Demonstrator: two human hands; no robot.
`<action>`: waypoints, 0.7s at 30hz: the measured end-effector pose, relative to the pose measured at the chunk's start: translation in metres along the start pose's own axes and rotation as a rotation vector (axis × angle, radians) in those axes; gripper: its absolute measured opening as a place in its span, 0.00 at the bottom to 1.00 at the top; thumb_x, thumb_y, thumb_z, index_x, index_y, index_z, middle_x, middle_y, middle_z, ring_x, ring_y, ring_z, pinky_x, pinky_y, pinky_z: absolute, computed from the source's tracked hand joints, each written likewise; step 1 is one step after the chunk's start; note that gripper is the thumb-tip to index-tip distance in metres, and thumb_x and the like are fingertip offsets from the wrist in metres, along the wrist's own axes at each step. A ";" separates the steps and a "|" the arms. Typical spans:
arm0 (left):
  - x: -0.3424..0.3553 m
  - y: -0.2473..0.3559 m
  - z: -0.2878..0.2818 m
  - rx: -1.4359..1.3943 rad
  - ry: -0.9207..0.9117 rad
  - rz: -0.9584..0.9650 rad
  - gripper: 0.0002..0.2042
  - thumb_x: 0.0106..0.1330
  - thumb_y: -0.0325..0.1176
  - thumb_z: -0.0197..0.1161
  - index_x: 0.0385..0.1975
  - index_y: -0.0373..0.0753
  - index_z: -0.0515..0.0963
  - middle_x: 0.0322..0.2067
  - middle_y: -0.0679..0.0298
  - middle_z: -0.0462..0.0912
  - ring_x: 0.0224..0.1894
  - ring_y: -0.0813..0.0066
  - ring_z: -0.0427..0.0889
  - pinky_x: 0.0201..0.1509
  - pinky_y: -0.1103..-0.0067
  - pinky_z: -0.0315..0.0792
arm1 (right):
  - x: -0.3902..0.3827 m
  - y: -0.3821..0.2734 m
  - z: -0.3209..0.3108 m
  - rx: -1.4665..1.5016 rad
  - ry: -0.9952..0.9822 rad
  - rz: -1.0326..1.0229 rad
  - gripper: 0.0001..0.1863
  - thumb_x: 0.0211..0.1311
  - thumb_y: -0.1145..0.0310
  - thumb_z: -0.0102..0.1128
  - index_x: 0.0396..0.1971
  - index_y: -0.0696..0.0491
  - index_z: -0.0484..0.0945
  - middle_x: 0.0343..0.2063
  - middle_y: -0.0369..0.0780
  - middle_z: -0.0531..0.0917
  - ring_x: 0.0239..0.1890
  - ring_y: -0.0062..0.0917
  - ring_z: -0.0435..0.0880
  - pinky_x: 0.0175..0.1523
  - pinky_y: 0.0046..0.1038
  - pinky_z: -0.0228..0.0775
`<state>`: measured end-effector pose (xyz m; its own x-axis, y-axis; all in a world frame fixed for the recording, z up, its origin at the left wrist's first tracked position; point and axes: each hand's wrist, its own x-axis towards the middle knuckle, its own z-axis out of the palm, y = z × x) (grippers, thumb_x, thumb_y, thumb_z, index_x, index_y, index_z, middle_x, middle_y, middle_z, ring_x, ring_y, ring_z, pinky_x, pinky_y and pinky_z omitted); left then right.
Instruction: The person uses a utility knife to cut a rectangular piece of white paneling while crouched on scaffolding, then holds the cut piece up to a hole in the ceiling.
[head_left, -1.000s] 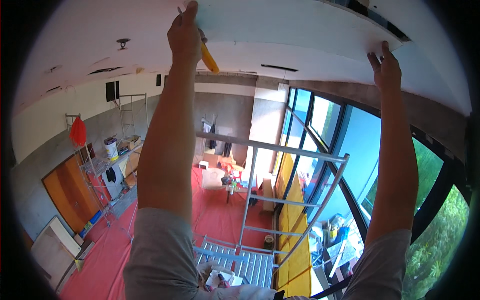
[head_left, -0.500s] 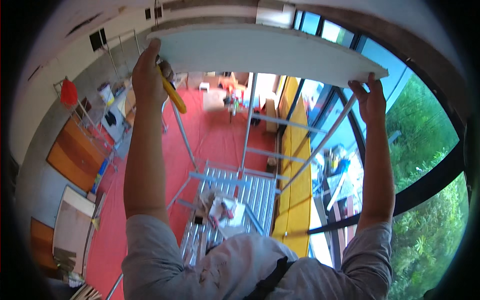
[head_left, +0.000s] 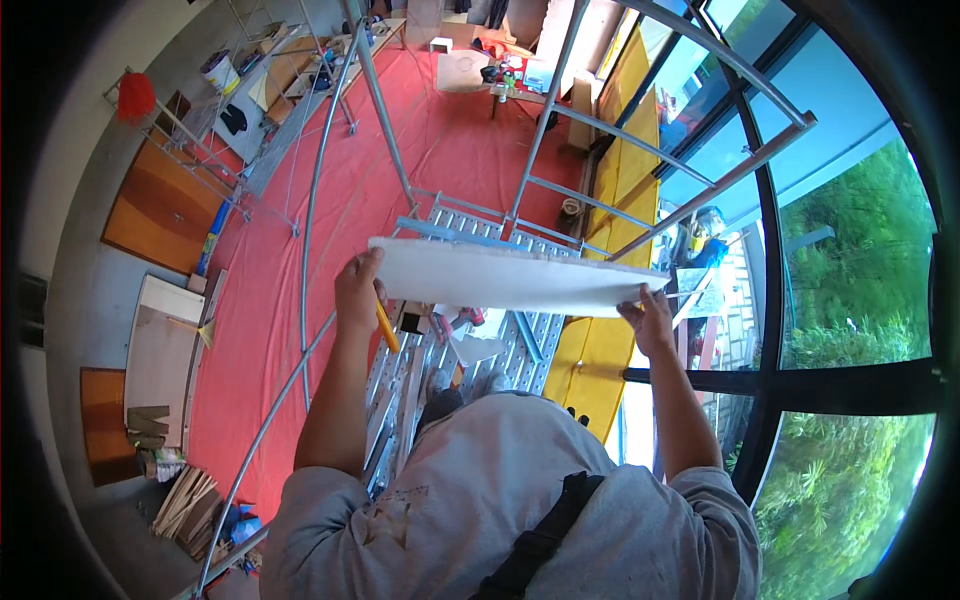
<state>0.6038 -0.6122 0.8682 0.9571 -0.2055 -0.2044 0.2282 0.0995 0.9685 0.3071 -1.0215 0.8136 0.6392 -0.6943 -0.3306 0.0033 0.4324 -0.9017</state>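
Note:
A long pale strip of board [head_left: 510, 278] spans the space in front of my chest, above the metal platform. Its left end is in my left hand [head_left: 356, 292], fingers closed on the edge. That same hand also keeps a yellow-handled tool [head_left: 387, 328], probably a utility knife, pointing down beside the board. Pinching the right end is my right hand [head_left: 650, 318], thumb and fingers at the lower corner. Partly hidden below the board, a red tool [head_left: 470, 316] lies on the perforated metal platform [head_left: 530, 378] near my feet.
Scaffold rails [head_left: 625, 203] rise beyond the platform, and a curved metal tube [head_left: 312, 220] stands at left. Red sheeting [head_left: 260, 370] covers the floor below. Yellow covering [head_left: 580, 375] runs beside the dark-framed windows [head_left: 768, 300] at right. Timber offcuts [head_left: 185, 500] lie lower left.
Both hands have come down from overhead to chest height, bringing the board with them. The view has tilted further down. The yellow-handled tool stays in my left hand.

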 end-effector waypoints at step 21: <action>-0.052 -0.146 -0.087 0.257 0.108 -0.500 0.23 0.61 0.58 0.69 0.25 0.41 0.80 0.16 0.70 0.72 0.13 0.77 0.69 0.16 0.76 0.61 | -0.038 0.148 -0.039 -0.456 0.231 0.526 0.31 0.67 0.37 0.57 0.51 0.52 0.71 0.30 0.41 0.78 0.28 0.31 0.81 0.42 0.39 0.82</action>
<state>0.5357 -0.5313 0.7247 0.7598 -0.0644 -0.6469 0.6201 -0.2270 0.7510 0.2535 -0.9535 0.6817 0.2895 -0.5860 -0.7569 -0.6120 0.4947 -0.6170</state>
